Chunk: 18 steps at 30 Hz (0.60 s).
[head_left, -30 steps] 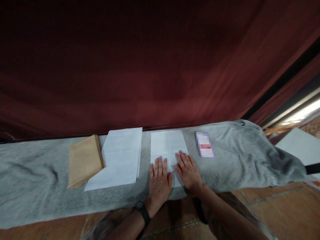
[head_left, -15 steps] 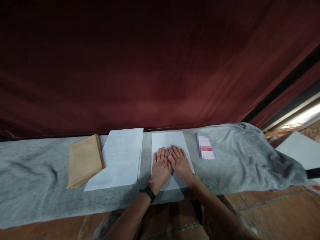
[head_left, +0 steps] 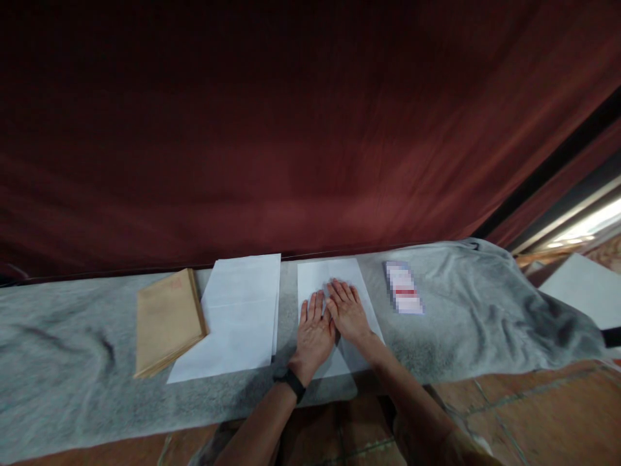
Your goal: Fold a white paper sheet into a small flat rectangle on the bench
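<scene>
Here your left hand point(head_left: 314, 333) and right hand point(head_left: 348, 310) lie flat, palms down, side by side, fingers outstretched and holding nothing, on the white sheet point(head_left: 334, 278) atop the grey cloth point(head_left: 72, 349).

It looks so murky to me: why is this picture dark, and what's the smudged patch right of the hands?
Head view: dim light, the red curtain near black at the top; a bright strip glares at the right edge; the small printed item is pixelated, not unfocused; the grey cloth bows, a wide-lens distortion.
</scene>
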### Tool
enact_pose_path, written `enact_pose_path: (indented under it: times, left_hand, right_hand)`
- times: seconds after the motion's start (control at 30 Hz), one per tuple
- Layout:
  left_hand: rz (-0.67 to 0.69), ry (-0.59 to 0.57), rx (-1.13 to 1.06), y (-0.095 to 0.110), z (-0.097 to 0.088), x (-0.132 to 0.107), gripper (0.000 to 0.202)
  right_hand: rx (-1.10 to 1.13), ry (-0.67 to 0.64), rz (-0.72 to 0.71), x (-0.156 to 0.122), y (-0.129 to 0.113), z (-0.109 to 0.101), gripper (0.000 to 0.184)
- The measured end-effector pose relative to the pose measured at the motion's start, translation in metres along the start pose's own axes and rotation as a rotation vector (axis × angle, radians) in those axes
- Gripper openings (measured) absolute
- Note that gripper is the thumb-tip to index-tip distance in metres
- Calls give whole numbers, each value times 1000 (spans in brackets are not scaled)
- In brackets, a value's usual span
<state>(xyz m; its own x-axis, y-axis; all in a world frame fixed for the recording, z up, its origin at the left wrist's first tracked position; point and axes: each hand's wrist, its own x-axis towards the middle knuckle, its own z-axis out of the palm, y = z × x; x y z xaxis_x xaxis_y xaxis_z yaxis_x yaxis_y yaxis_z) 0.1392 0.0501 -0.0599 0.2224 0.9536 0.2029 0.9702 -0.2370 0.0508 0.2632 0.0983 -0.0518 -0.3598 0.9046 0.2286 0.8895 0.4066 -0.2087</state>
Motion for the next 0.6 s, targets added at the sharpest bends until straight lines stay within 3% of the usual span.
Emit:
enact_pose_path:
  times: [0.23,0.43,0.6]
  left_hand:
    - [7,30,-16,-2,-1,-1,58]
    - [3,24,-70,-9,-7,-4,54]
    - [-9,27,-75,-12,-7,-5,56]
  right_hand:
    - [-28,18,39,11,5,6,50]
    - [-113,81,98,4,25,8,50]
    - [-139,108,144,-6,27,6,51]
